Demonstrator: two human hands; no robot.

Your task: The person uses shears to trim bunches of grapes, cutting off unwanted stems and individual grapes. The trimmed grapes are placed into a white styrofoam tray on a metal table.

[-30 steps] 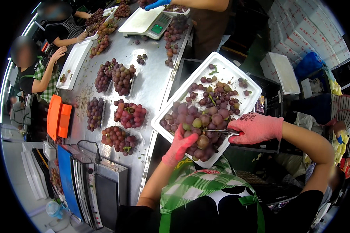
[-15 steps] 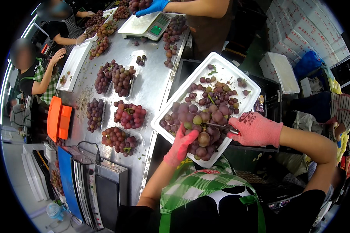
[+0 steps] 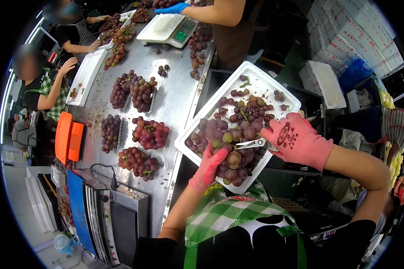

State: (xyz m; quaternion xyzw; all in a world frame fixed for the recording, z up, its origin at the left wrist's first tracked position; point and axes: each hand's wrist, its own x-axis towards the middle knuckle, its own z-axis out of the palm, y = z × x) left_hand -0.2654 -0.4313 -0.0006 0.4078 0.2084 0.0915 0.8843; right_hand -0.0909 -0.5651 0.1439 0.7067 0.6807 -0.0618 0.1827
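A long steel counter (image 3: 177,96) runs away from the viewer, carrying several bunches of red grapes (image 3: 150,133) in clear trays and a white weighing scale (image 3: 166,28) at its far end, where another person's hand in a blue glove (image 3: 171,8) reaches in. Two more people stand along the counter's left side.

Just to the right of the counter, a white foam tray (image 3: 274,85) sits tilted, heaped with loose grapes and clusters. At its near end lies a grape bunch (image 3: 231,150), mixed red and green. The left hand (image 3: 208,167), in a pink glove, has its grip curled against the underside of this bunch, cupping it from below. The right hand (image 3: 295,140), also pink-gloved, has its grip closed around the handles of small scissors (image 3: 252,144), whose blades stand parted, tips among the berries.

The bunch looks fairly heavy for its size and floppy, hanging on thin brittle stems. The berries are likely smooth, thin-skinned and easily bruised or knocked off. It would be best supported from beneath or held by the main stem, never squeezed.
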